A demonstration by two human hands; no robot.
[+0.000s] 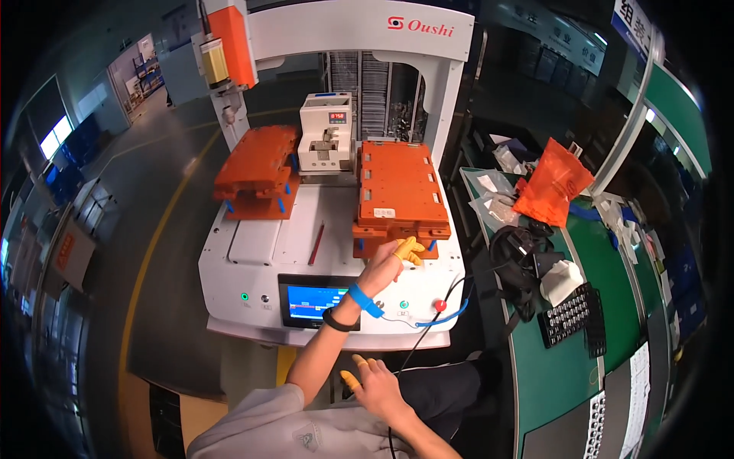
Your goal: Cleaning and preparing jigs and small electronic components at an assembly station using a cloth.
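Orange fixture [401, 183]: seated on the right of the white machine [321, 203].
Second fixture [256, 164]: placed at the machine's left.
Red pen-like tool [316, 243]: laid between the fixtures.
Right hand [378, 389]: held low, fingers relaxed, nothing grasped.
Left hand [391, 262]: curled at the orange fixture's front edge; whether it is gripped cannot be told.
Green counter [527, 382]: topped with an orange bag [552, 187].

Dim surroundings, brightly lit white machine [306, 205], glaring window [55, 138] far left, fisheye-curved edges, black corners
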